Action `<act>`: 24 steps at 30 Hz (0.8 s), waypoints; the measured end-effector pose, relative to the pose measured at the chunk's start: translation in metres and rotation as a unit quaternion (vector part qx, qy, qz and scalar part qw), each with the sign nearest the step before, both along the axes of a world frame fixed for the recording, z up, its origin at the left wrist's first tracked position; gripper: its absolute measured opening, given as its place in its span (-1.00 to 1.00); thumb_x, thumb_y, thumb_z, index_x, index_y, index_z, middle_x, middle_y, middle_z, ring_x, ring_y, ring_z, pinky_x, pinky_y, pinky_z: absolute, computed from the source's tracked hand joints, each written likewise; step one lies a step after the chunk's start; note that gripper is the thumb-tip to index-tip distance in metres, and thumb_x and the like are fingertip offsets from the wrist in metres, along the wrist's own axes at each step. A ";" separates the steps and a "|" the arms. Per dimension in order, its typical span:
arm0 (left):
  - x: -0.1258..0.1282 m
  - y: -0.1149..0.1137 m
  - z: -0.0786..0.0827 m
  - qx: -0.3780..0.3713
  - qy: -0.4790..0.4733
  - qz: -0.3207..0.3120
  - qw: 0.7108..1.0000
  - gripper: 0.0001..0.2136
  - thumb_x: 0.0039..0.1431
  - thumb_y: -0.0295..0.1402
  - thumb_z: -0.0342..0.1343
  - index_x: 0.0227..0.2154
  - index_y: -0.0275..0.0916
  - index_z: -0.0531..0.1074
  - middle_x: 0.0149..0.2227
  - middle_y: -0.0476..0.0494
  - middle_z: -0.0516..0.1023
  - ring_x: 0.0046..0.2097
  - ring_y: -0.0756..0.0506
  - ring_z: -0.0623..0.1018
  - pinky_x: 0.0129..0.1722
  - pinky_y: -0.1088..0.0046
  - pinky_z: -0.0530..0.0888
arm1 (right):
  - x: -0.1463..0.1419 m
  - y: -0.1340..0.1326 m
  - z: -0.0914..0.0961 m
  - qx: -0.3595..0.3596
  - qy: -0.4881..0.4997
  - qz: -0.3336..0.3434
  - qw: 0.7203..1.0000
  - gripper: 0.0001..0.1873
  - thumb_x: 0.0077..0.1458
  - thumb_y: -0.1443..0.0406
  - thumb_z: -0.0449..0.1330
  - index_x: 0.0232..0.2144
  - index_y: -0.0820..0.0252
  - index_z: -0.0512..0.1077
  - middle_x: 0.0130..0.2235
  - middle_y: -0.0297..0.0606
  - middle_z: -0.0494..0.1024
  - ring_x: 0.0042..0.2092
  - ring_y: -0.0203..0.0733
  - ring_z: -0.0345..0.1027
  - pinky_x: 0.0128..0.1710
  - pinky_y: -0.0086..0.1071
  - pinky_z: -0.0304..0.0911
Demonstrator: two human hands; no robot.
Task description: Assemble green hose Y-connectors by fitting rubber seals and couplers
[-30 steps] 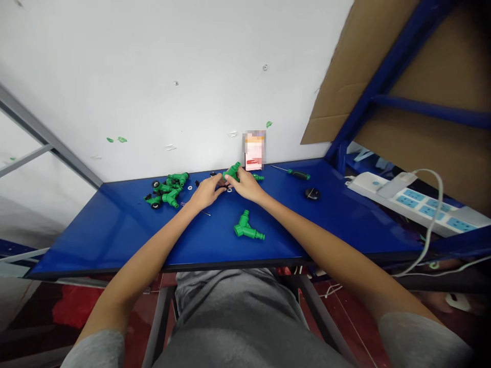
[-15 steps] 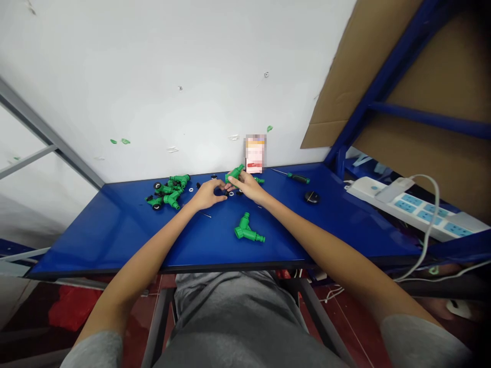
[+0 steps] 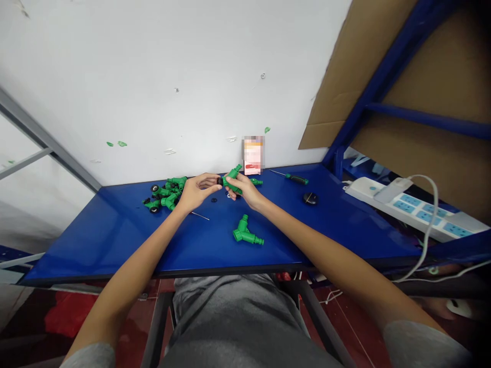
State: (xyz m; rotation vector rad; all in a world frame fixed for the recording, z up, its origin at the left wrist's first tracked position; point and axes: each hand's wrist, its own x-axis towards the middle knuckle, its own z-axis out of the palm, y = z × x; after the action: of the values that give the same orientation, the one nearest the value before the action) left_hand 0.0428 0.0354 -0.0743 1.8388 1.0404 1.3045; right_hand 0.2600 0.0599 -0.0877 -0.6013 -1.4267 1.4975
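Observation:
My right hand (image 3: 248, 190) grips a green plastic Y-shaped hose connector (image 3: 232, 177) above the far part of the blue table. At the connector's left end is a black cap (image 3: 220, 181). My left hand (image 3: 199, 190) closes round that end, thumb and fingertips on the black cap. Nearer to me another green Y-shaped connector (image 3: 247, 233) lies on the table. A pile of green connectors (image 3: 169, 200), some with black caps, lies to the left of my left hand, which partly hides it. One more green connector (image 3: 256, 181) shows behind my right hand.
A green-and-black screwdriver (image 3: 296, 179) and a round black object (image 3: 310, 198) lie on the right. A thin metal rod (image 3: 200, 216) and a small black ring (image 3: 214, 200) lie near my left hand. A white power strip (image 3: 414, 207) runs along the right; a blurred-out upright object (image 3: 253, 156) leans at the wall.
My left hand has risen and come to the connector's end, where a black cap now shows. My right hand still holds the connector, now turned slightly.

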 end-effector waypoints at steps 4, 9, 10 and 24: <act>0.002 -0.003 -0.002 0.006 0.006 0.013 1.000 -0.52 0.11 -0.04 0.51 -0.02 -0.26 0.68 -0.11 -0.27 0.78 -0.04 -0.26 0.77 0.11 0.11 0.68 | -0.006 -0.003 -0.004 0.029 -0.001 -0.004 1.000 -0.38 0.08 -0.20 0.47 -0.19 0.12 0.39 -0.39 -0.42 0.48 -0.54 -0.34 0.26 -0.55 -0.38 0.27; 0.003 -0.007 -0.001 0.027 0.026 0.019 0.999 -0.55 0.17 -0.04 0.48 -0.01 -0.25 0.66 -0.12 -0.25 0.79 -0.06 -0.26 0.78 0.08 0.13 0.70 | -0.007 -0.003 -0.006 0.039 -0.006 -0.009 0.999 -0.38 0.10 -0.22 0.45 -0.22 0.09 0.34 -0.40 -0.45 0.47 -0.56 -0.35 0.25 -0.56 -0.39 0.26; 0.003 -0.007 -0.001 0.032 0.031 0.020 0.999 -0.55 0.18 -0.03 0.47 -0.02 -0.25 0.65 -0.13 -0.25 0.78 -0.07 -0.25 0.78 0.07 0.14 0.71 | -0.007 -0.004 -0.006 0.038 -0.007 -0.009 0.999 -0.38 0.09 -0.23 0.45 -0.23 0.09 0.34 -0.40 -0.45 0.47 -0.56 -0.36 0.25 -0.56 -0.38 0.26; 0.013 -0.016 -0.002 0.161 0.056 0.032 0.985 -0.64 0.34 -0.04 0.35 0.00 -0.20 0.66 0.06 -0.26 0.72 -0.01 -0.20 0.75 0.15 0.17 0.69 | -0.007 -0.011 0.000 -0.013 0.010 0.001 1.000 -0.42 0.11 -0.17 0.47 -0.28 0.09 0.34 -0.40 -0.43 0.44 -0.55 -0.38 0.15 -0.56 -0.40 0.24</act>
State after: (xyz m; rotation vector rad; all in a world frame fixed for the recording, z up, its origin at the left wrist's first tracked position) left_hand 0.0561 0.0191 -0.0765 2.1545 1.0007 1.4916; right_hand 0.2532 0.0487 -0.0879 -0.5985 -1.3951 1.5215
